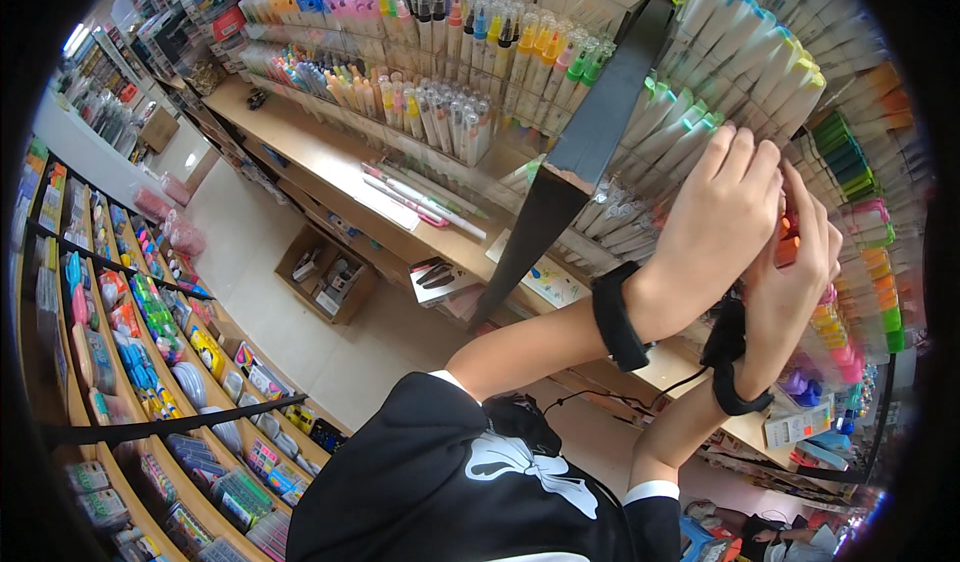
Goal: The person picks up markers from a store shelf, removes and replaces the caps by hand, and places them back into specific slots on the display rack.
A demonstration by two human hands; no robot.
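Both hands are raised at the marker rack on the right, close together and partly overlapping. My left hand, with a black wrist strap, has its fingers bent over the rack beside green-capped white markers. Just right of it, my right hand is curled near orange-red marker caps that show between the two hands. The fingertips of both are hidden, so any grip on a marker cannot be told. White markers with blue and yellow ends stand above the hands.
A dark upright divider splits the clear marker racks. Loose pens lie on the wooden shelf. Below stands a cardboard box. Stationery shelves curve along the left. Another person is partly visible at lower right.
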